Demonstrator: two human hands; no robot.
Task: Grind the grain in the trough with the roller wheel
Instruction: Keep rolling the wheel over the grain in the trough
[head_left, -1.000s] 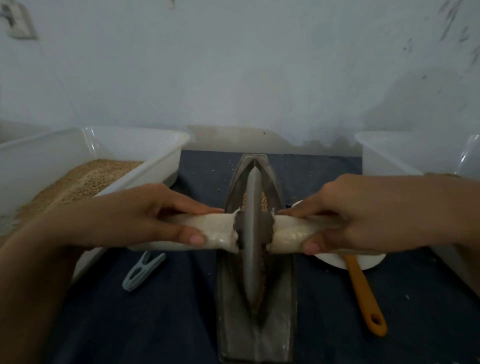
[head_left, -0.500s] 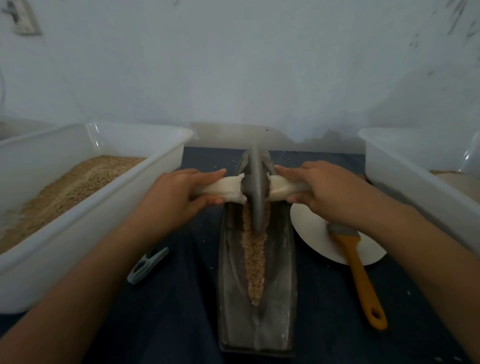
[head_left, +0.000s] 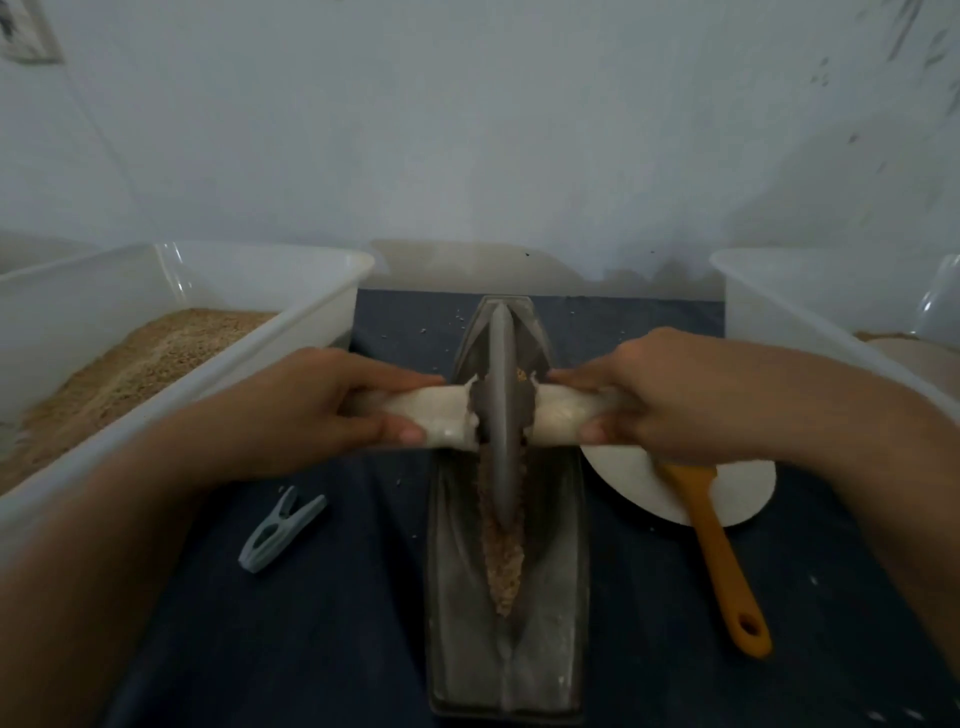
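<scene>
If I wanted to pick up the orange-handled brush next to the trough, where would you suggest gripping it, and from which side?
Grip the orange-handled brush around the middle of its long handle, coming from above on the near side. The handle lies flat on the dark cloth, fully exposed, pointing towards the person. The head rests on the white plate, partly hidden under the right hand, so that end is harder to reach.

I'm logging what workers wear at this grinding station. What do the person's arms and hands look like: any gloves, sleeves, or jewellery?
Both are bare. The left hand and right hand wear no gloves, and no rings or watch show. Both forearms are uncovered as far as the frame shows; no sleeve is in view.
</scene>
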